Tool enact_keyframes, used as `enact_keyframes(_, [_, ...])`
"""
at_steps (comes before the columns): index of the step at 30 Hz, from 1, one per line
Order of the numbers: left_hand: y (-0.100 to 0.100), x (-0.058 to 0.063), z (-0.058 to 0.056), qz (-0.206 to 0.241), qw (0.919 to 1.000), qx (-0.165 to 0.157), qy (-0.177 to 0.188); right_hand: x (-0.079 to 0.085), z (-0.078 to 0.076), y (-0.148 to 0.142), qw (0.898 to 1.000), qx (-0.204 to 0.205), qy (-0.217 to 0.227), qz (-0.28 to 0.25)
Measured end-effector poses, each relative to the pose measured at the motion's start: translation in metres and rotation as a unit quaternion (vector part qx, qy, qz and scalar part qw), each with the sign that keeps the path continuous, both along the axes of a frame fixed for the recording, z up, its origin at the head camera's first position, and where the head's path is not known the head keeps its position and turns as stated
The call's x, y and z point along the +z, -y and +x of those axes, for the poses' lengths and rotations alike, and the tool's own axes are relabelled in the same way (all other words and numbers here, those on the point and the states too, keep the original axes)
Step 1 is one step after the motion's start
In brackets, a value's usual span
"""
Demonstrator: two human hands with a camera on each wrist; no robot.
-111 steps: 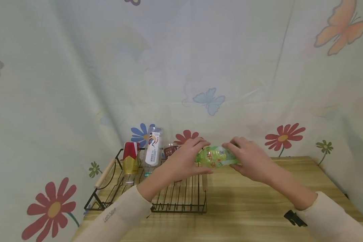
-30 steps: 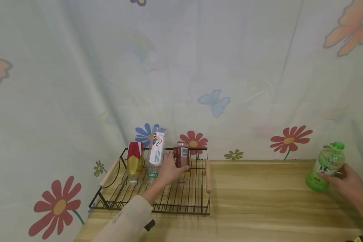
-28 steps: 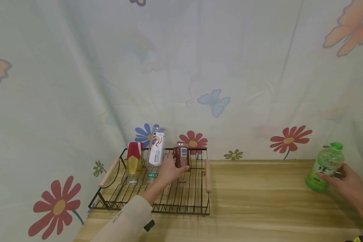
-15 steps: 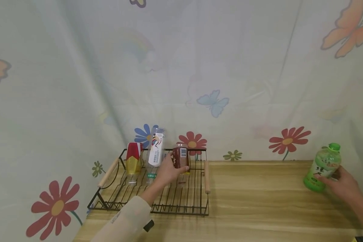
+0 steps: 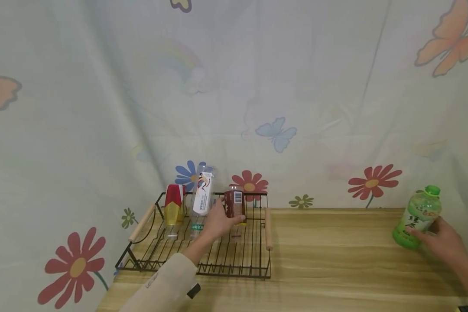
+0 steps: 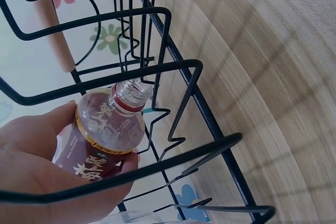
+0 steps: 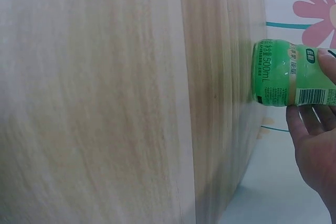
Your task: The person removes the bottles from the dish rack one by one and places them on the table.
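Note:
My left hand (image 5: 217, 220) grips a bottle with a dark red label (image 5: 235, 204), which stands neck down in the black wire rack (image 5: 234, 274). In the left wrist view the bottle's capless neck (image 6: 131, 95) shows among the wires, with thumb and fingers around the label. Far to the right, my right hand (image 5: 442, 238) holds a green drink bottle (image 5: 418, 216) with a green cap, its base at the wooden table. The right wrist view shows thumb and fingers on either side of this green bottle (image 7: 283, 72).
Left of the red-labelled bottle, a clear bottle with a white label (image 5: 203, 193) and a red-and-gold bottle (image 5: 174, 206) stand inverted in the rack. The rack has wooden handles (image 5: 268, 229) at both ends. A patterned curtain (image 5: 312, 86) hangs behind the wooden table (image 5: 327, 260).
Earlier both hands held the green bottle sideways above the rack's right side. It now stands upright at the far right in my right hand, while my left hand has gone to the red-labelled bottle.

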State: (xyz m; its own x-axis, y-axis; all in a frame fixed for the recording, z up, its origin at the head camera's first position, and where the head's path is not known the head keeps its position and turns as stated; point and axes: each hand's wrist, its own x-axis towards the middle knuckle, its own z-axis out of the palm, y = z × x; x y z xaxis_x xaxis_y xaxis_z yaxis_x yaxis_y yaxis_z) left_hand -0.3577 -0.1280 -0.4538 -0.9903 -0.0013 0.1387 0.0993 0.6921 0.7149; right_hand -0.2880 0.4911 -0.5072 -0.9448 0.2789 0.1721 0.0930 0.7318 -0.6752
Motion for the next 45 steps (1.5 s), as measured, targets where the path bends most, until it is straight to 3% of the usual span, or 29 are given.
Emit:
enact_keyframes(10, [-0.001, 0.001, 0.001, 0.009, 0.9999, -0.002, 0.010, -0.003, -0.001, -0.003, 1.000, 0.002, -0.011, 0.007])
enact_keyframes(17, [0.000, 0.004, 0.004, 0.014, 0.9998, -0.008, 0.012, -0.003, -0.002, -0.002, 1.000, 0.009, 0.019, -0.009])
enact_keyframes(23, [0.001, 0.005, 0.005, 0.014, 0.9996, -0.015, 0.020, 0.001, 0.001, -0.001, 1.000, 0.013, 0.007, 0.003])
enact_keyframes(31, [0.002, 0.001, 0.004, 0.009, 0.9990, -0.012, 0.042, -0.001, 0.005, 0.004, 0.999, -0.012, 0.020, -0.035])
enact_keyframes(39, [0.002, -0.002, 0.004, 0.007, 0.9984, -0.009, 0.055, 0.021, 0.018, 0.010, 0.997, -0.027, -0.016, -0.065])
enact_keyframes(45, [0.001, 0.002, 0.006, 0.024, 0.9985, -0.019, 0.045, 0.046, 0.035, 0.020, 0.993, -0.044, -0.096, -0.057])
